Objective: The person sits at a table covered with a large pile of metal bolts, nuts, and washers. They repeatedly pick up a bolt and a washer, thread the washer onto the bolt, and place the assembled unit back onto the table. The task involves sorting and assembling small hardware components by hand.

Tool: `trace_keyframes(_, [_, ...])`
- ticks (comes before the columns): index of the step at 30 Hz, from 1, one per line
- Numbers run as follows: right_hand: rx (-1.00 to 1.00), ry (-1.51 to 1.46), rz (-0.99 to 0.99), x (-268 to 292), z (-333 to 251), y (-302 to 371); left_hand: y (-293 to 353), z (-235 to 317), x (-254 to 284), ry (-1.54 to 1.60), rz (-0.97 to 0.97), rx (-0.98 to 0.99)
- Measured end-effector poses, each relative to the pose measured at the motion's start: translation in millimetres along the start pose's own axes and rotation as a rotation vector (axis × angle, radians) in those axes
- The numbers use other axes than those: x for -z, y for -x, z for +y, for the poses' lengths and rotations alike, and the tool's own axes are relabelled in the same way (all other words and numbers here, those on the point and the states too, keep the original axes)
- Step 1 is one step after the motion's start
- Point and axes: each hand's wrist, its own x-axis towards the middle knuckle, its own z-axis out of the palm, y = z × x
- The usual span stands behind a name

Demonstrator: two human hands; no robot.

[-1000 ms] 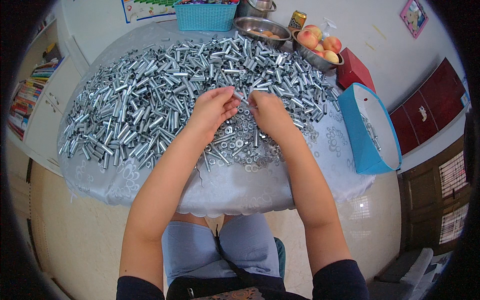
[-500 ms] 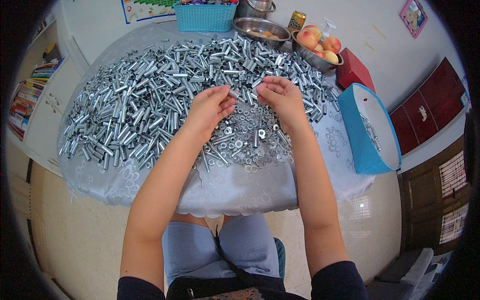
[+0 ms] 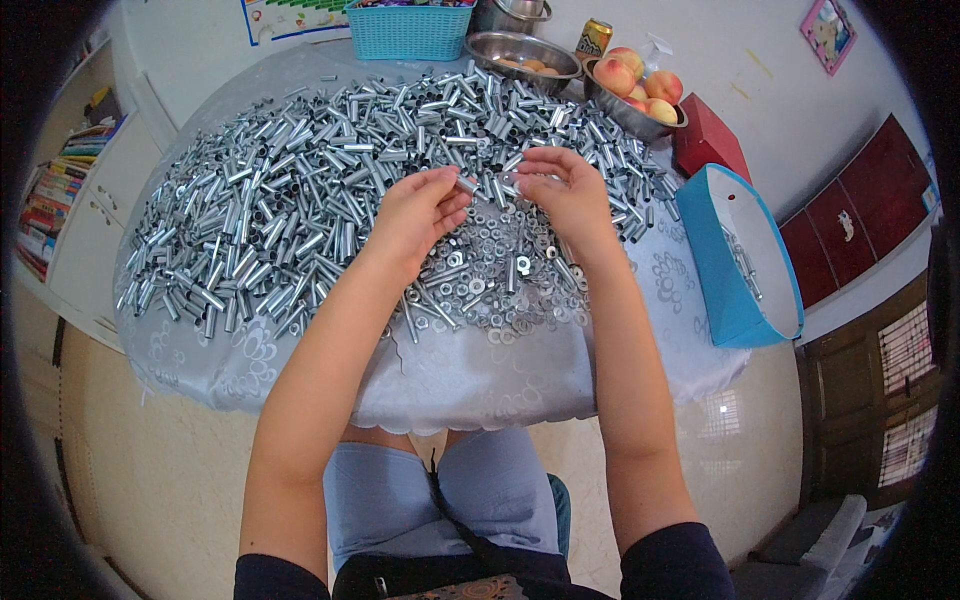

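Note:
My left hand (image 3: 418, 215) is closed, with a short silvery metal tube (image 3: 466, 184) pinched between thumb and fingertips. Facing it from the right, my right hand (image 3: 572, 198) pinches a small flat washer (image 3: 508, 179). The tube and the washer are a short gap apart, above the table. Below my hands spreads a heap of washers and nuts (image 3: 490, 265), with a few bolts among them. A wide pile of metal tubes (image 3: 300, 180) surrounds it on the left and the far side.
A blue fabric bin (image 3: 712, 270) with some metal parts stands at the right table edge. At the back are a turquoise basket (image 3: 410, 35), a steel bowl of eggs (image 3: 490, 45), a drink can (image 3: 594, 40), a bowl of peaches (image 3: 640, 122) and a red box (image 3: 708, 140).
The washer at my right fingertips now shows plainly between my hands. My left hand has barely moved and keeps the tube.

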Motion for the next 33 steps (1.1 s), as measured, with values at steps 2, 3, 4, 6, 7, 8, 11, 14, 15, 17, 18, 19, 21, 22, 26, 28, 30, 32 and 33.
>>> trace_keyframes(2, [0.199, 0.372, 0.066, 6, 9, 0, 0, 1, 0, -0.007, -0.005, 0.002])
trace_keyframes(3, [0.298, 0.556, 0.097, 7, 11, 0, -1, 0, 0, -0.01, -0.008, 0.002])
trace_keyframes(4, [0.277, 0.492, 0.104, 7, 11, -1, -2, 0, 1, -0.013, -0.01, 0.002])
trace_keyframes(6, [0.236, 0.365, 0.116, 5, 7, -1, -2, 0, 1, -0.014, -0.012, 0.0])
trace_keyframes(7, [0.127, 0.166, 0.096, 3, 5, -1, -2, 0, 1, -0.013, -0.011, -0.002])
trace_keyframes(8, [0.017, -0.034, 0.076, 0, 3, -1, -1, 0, 1, -0.012, -0.01, -0.004])
trace_keyframes(11, [-0.201, -0.513, 0.035, -2, 13, -5, 2, 1, -3, 0.0, -0.001, -0.008])
trace_keyframes(14, [-0.363, -0.855, 0.02, -1, 17, -8, -3, -3, 1, 0.003, -0.034, -0.028])
trace_keyframes(15, [-0.418, -0.956, 0.018, -1, 17, -8, -3, -3, 1, -0.002, -0.029, -0.026])
trace_keyframes(17, [-0.481, -1.032, 0.048, -4, 11, -8, -2, -1, 1, -0.013, -0.021, -0.022])
trace_keyframes(18, [-0.502, -1.078, 0.055, -5, 6, -6, 0, 0, -1, -0.019, -0.015, -0.019])
trace_keyframes(19, [-0.523, -1.124, 0.063, -5, 4, -6, 1, 1, -2, -0.024, -0.009, -0.015])
trace_keyframes(21, [-0.468, -1.097, 0.06, -2, 9, -7, 1, 0, -3, -0.033, -0.004, -0.011])
trace_keyframes(22, [-0.44, -1.084, 0.06, 1, 11, -8, 1, 0, -4, -0.036, -0.005, -0.01])
trace_keyframes(26, [-0.517, -1.317, -0.03, 12, 8, -11, 2, 0, -3, -0.051, -0.02, -0.014])
trace_keyframes(28, [-0.383, -1.11, -0.28, 26, 15, -12, 1, 0, -3, -0.054, -0.016, -0.015])
trace_keyframes(30, [-0.189, -0.58, -0.25, 23, 14, -10, 1, 0, -4, -0.052, -0.01, -0.014])
trace_keyframes(32, [0.067, 0.262, 0.05, 0, 0, -1, 1, 1, -3, -0.046, -0.003, -0.013])
trace_keyframes(33, [0.1, 0.513, 0.042, -1, -2, 4, 1, 1, -2, -0.044, -0.007, -0.014])
